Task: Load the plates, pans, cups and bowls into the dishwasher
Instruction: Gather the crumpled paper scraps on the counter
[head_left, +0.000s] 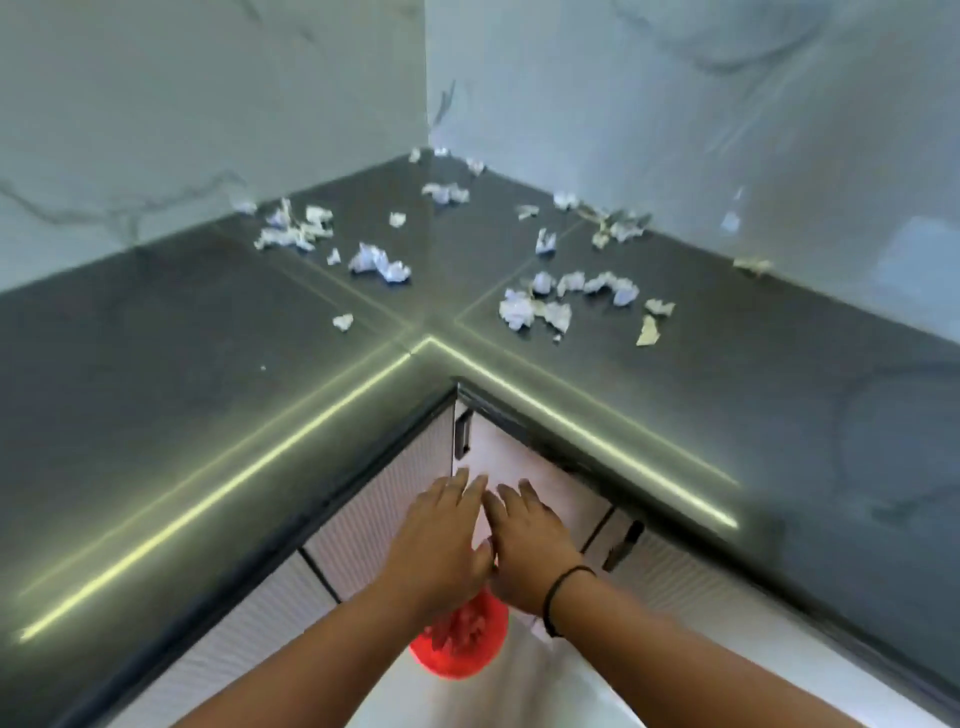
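Observation:
My left hand (441, 540) and my right hand (530, 545) hover side by side in front of the corner cabinet door (514, 467), fingers straight and pointing away from me, holding nothing. Below my left wrist sits a red round container (462, 644) on the floor with pale scraps inside it. A black band circles my right wrist. No plates, pans, cups, bowls or dishwasher are in view.
A dark L-shaped countertop (182, 374) wraps the corner, with several crumpled paper scraps (379, 265) strewn near the marble backsplash (208, 104). White ribbed cabinet fronts (374, 504) with dark handles (462, 431) run beneath the counter edge.

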